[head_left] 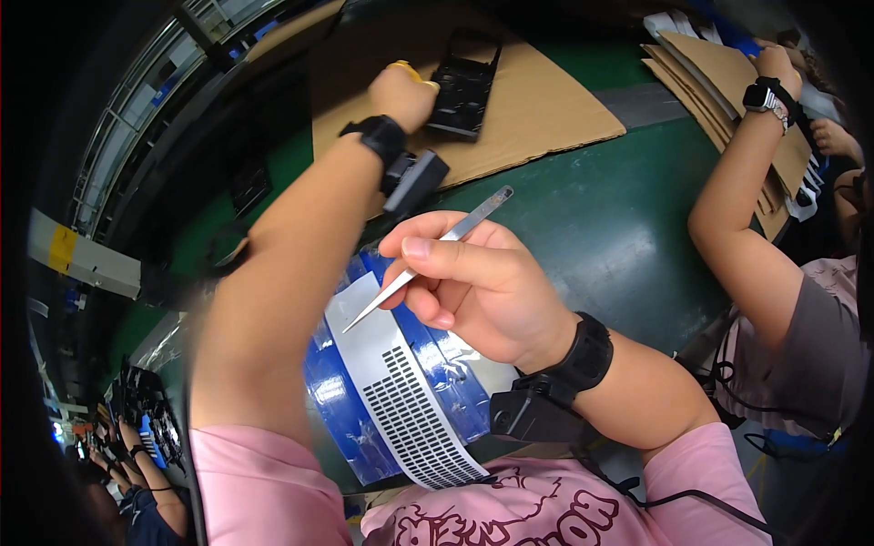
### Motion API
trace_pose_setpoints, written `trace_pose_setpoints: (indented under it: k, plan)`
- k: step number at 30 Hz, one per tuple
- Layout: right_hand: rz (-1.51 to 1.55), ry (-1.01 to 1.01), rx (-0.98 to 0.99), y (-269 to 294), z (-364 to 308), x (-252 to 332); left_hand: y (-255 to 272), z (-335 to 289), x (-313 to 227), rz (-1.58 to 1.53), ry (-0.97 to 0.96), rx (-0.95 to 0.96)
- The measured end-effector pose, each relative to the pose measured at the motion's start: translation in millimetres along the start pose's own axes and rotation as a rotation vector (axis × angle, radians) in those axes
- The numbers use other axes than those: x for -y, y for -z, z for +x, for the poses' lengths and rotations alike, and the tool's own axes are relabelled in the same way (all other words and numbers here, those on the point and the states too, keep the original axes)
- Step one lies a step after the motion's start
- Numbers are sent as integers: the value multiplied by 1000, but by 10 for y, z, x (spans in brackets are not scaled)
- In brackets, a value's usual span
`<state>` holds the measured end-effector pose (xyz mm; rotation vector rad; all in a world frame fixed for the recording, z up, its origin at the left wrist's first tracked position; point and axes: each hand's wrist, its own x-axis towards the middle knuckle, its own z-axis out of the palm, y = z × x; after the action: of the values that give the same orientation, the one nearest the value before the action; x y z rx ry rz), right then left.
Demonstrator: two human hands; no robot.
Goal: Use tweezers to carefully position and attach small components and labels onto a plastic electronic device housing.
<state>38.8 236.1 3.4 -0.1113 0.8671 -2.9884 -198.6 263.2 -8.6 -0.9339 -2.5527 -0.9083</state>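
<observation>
My left hand (403,96) reaches far forward, fingers curled at the left edge of a black plastic frame (462,91) with a rectangular opening at its far end. Yellow covers show on its fingers; the fingertips are partly hidden, and the frame looks slightly blurred. Closer in, my right hand (482,282) pinches metal tweezers (446,241) between thumb and forefinger. Their fine tip points down and left, above a white label sheet (401,382) with rows of small black rectangular pieces. That sheet lies over a blue taped block (332,391) close to my body.
A brown cardboard sheet (546,114) lies on the green table (592,246) under the black frame. At right, a co-worker's arm (737,200) reaches beside stacked cardboard (710,77). Another dark part (250,187) sits to the left. Other people are at far lower left.
</observation>
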Motion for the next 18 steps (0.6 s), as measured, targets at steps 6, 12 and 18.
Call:
trace_pose_setpoints:
  k: [6,12,18]
  plan:
    - [-576,201,-309,-84,-90,-235,1291,-922,207,-1216,584,316]
    - [-895,219,-335,26,-68,-359,1990,-2162,219,-1643,773,120]
    - [-845,70,-333,68,-1,-378,1986,-2567,338,-1568,481,13]
